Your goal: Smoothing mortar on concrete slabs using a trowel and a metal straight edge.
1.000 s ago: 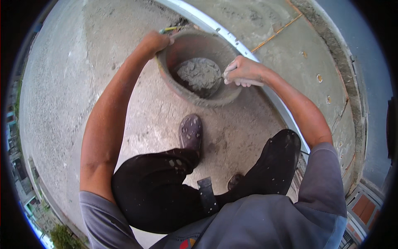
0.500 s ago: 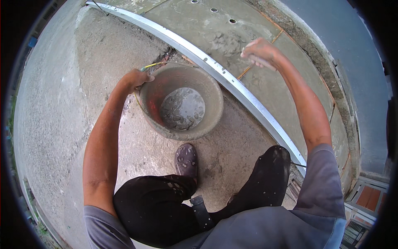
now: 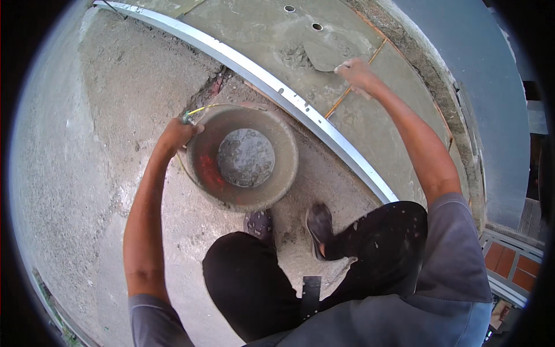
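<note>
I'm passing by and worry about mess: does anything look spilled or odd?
A little: the black trousers are speckled, and dark blotches, possibly splashes, mark the metal strip. Near the right hand, a rough grey lump interrupts the smoother slab.

We saw a dull grey shirt [image 3: 399, 315] whose short sleeves [image 3: 454, 248] ended above the elbows in stitched hems, with a paler blue panel [image 3: 478, 327] beyond a seam on the right. Below it we made out black trousers [image 3: 376, 248] flecked with whitish spots, a flat dark strap [image 3: 311, 294] at the front, and dark brownish-purple shoes [image 3: 319, 222], the left one spattered pale.
</note>
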Demonstrator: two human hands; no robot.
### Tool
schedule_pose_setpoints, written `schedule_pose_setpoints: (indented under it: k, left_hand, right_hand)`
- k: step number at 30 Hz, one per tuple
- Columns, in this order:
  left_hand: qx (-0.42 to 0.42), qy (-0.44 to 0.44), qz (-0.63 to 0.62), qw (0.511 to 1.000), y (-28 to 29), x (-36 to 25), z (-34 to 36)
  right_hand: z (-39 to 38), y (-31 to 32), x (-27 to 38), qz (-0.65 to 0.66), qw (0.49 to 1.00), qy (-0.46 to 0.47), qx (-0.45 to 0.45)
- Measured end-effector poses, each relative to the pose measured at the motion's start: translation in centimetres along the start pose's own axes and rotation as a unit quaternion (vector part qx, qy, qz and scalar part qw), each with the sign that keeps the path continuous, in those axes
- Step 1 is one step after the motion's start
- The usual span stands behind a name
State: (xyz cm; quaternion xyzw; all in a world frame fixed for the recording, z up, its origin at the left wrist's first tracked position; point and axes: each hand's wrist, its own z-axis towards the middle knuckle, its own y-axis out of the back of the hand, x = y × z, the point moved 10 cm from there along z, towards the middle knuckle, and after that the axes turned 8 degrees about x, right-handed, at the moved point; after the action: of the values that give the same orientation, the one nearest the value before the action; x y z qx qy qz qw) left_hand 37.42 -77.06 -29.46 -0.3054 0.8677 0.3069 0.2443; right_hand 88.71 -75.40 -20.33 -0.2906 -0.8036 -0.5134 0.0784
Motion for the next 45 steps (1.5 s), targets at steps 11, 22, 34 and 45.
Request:
schedule_pose_setpoints:
  k: [11, 22, 34, 45]
  left_hand:
    - [-0.119, -0.045, 0.273, 0.954, 3.0, -5.2, -2.5]
    - [-0.123, -0.055, 0.335, 0.932, 5.6, -18.5, -1.7]
    - [-0.121, -0.072, 0.2, 0.97, 6.0, -16.6, 5.1]
    - [-0.125, 0.011, 0.125, 0.984, 8.6, -11.5, 5.7]
  right_hand:
    - [2.9, -3.1, 0.7, 0.13, 0.986, 0.044, 0.094]
    - [1.3, -2.9, -1.4, 0.009, 0.992, 0.101, 0.081]
    - [-2.7, -4.4, -2.8, -0.08, 0.959, 0.27, 0.015]
    - [0.3, -4.4, 0.9, -0.1, 0.964, 0.246, 0.002]
